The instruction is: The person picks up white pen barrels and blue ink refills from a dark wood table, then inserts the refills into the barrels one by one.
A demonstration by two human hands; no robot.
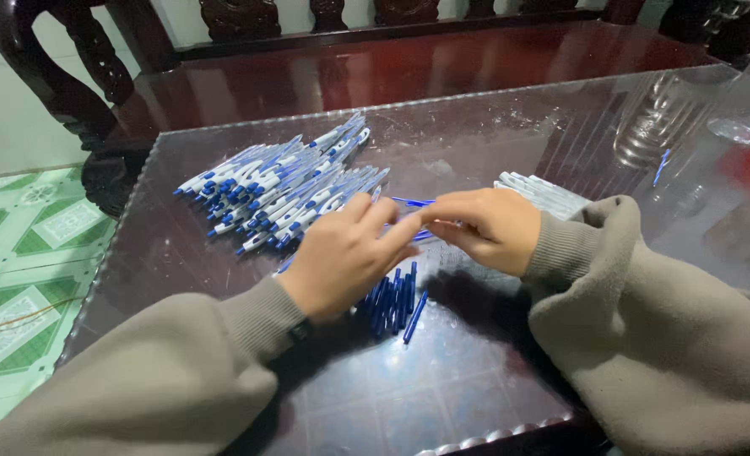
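Left hand (341,257): I see its fingers pinched shut on a thin blue refill (410,202), meeting the other hand above the surface (442,388).
Right hand (491,228): its grip is clenched on the same refill.
Refill: long axis roughly left-right, its free end pointing left toward the pens (286,190).
Blue pile (394,302): loose refills under my hands, pointing mostly away from me.
White barrels (544,194): just behind the right hand.
Glass (657,114): far right, well apart.

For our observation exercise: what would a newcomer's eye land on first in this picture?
Probably the big heap of blue-and-white pens at the far left of the glass-topped table. Next, the left hand and right hand meeting at the centre, above a small pile of blue pen parts.
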